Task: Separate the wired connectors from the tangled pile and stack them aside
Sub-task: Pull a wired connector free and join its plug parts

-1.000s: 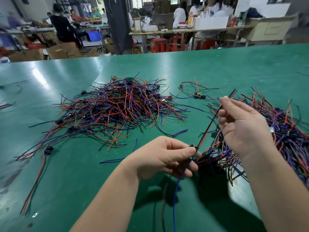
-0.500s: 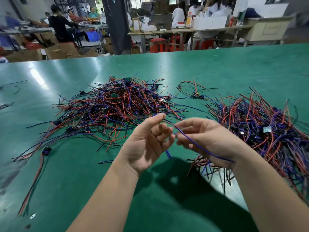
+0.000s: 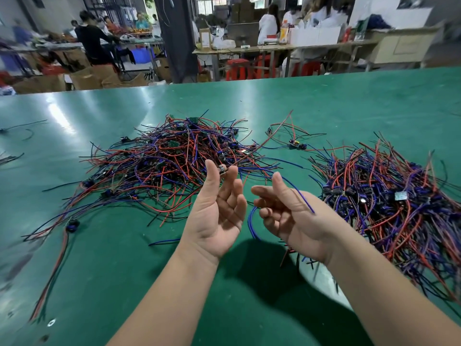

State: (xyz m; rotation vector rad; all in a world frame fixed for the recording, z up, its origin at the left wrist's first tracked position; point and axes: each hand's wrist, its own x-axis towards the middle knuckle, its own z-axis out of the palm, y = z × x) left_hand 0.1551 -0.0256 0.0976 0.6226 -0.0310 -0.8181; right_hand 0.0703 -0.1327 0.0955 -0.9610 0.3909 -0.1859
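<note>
A big tangled pile [image 3: 169, 158] of red, blue and black wired connectors lies on the green table [image 3: 324, 103] ahead of me. A second heap of wired connectors [image 3: 389, 196] lies to the right. My left hand [image 3: 217, 211] is raised palm towards me, and its thumb and forefinger pinch a small connector [image 3: 221, 169]. The connector's red and black wires [image 3: 269, 136] stick up to the right. My right hand [image 3: 289, 216] is close beside it, and a blue wire [image 3: 250, 221] crosses its thumb base and comes out between its curled fingers.
A loose wired connector [image 3: 296, 144] lies between the two piles. Stray wires [image 3: 67, 228] trail off the pile's left side, and more [image 3: 22, 128] lie at the far left. Behind the table's far edge are workbenches, cardboard boxes and seated people.
Both hands rose off the right heap to the middle with one connector. The left hand turned palm up and the connector moved to its fingertips. The right hand has loosened along the blue wire.
</note>
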